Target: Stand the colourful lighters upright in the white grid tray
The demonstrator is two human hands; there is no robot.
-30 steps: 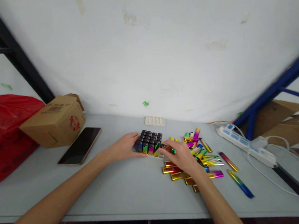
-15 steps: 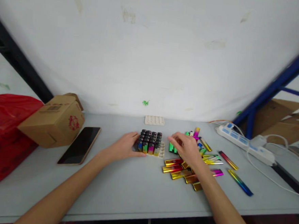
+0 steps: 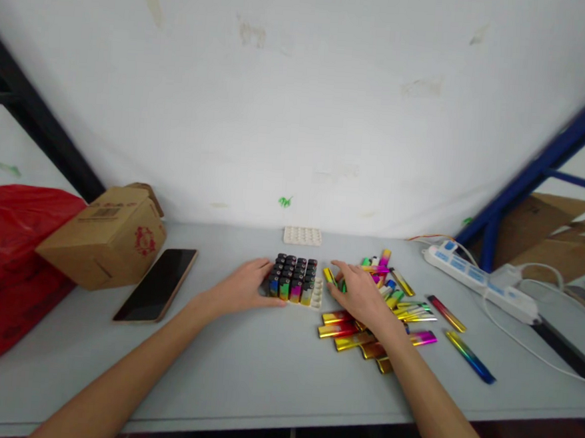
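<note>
Upright lighters (image 3: 295, 289) with black tops stand in rows in a white tray (image 3: 318, 294). Free holes show along the tray's right side. My left hand (image 3: 237, 286) is curved around the left end of this tray, thumb along the front and fingers behind. Just right of the tray, my right hand (image 3: 362, 292) pinches a gold and green lighter (image 3: 329, 276) between thumb and fingers, tilted. Beneath and beside that hand lies a loose pile of shiny lighters (image 3: 346, 343) in gold, red, green and purple; the hand and wrist hide part of it.
A second white tray (image 3: 302, 236) lies by the wall. On the left are a phone (image 3: 156, 285), a cardboard box (image 3: 103, 239) and a red bag (image 3: 13, 273). Two lighters (image 3: 470, 357) lie apart at right, near a white power strip (image 3: 483, 279) with cables.
My right hand has shifted slightly and its fingers have opened out around a gold and green lighter, now visible at the fingertips. My left hand and the tray have stayed put.
</note>
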